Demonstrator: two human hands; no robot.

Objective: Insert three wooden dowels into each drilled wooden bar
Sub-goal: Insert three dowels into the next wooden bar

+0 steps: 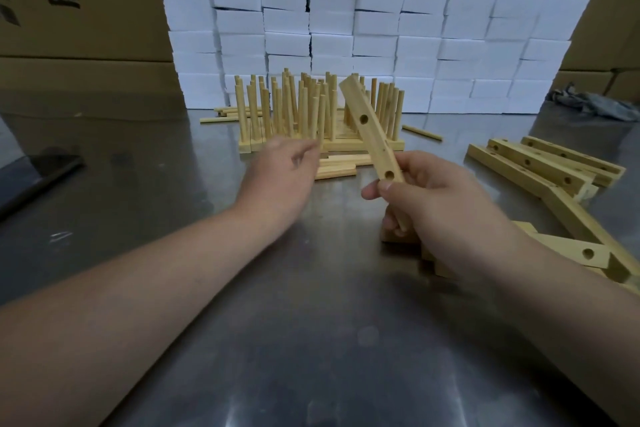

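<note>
One drilled bar (369,135), gripped by my right hand (443,198), points up toward the worktop's (311,322) far edge; my left hand (277,170) hangs loose.

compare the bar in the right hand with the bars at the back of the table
The held bar has empty holes; the back bars have dowels standing in them. The held bar is lifted and tilted in the right hand; the back bars lie flat on the table. Both are the same pale wood.
</note>
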